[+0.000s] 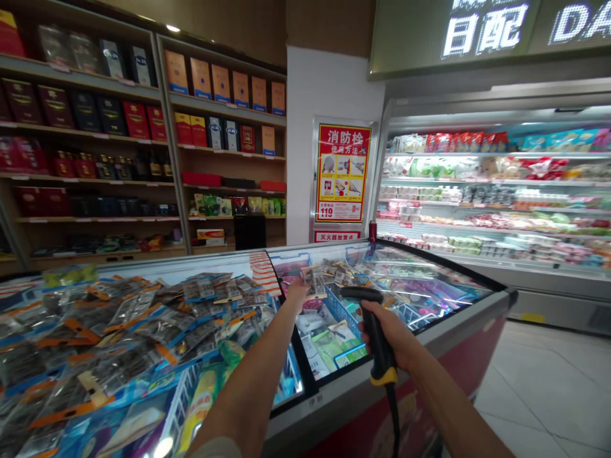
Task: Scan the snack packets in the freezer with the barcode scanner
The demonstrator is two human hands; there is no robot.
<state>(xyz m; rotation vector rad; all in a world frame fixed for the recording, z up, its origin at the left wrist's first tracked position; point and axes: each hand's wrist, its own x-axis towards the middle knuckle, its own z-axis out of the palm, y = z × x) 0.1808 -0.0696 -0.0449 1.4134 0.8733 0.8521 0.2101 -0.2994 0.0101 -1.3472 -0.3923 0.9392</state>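
Note:
My right hand [389, 334] is wrapped round the handle of a black barcode scanner [379, 337] with a yellow base; its cable hangs down. The scanner's head points left, above the front of the chest freezer [351, 375]. Stretched forward over the freezer's glass, my left hand [298, 294] has its fingers closed at the edge of a small clear snack packet [314, 282]. The fingertips are partly hidden behind the hand. More such packets [337, 272] lie just beyond it on the glass. Blue baskets with frozen packs [329, 340] show beneath.
Many snack packets with orange and blue edges [138, 324] cover the freezer's left side. Shelves of boxed bottles [222, 83] stand behind on the left. A lit refrigerated display [477, 197] runs along the right, with tiled floor [539, 388] before it. A red can [373, 230] stands on the freezer's far edge.

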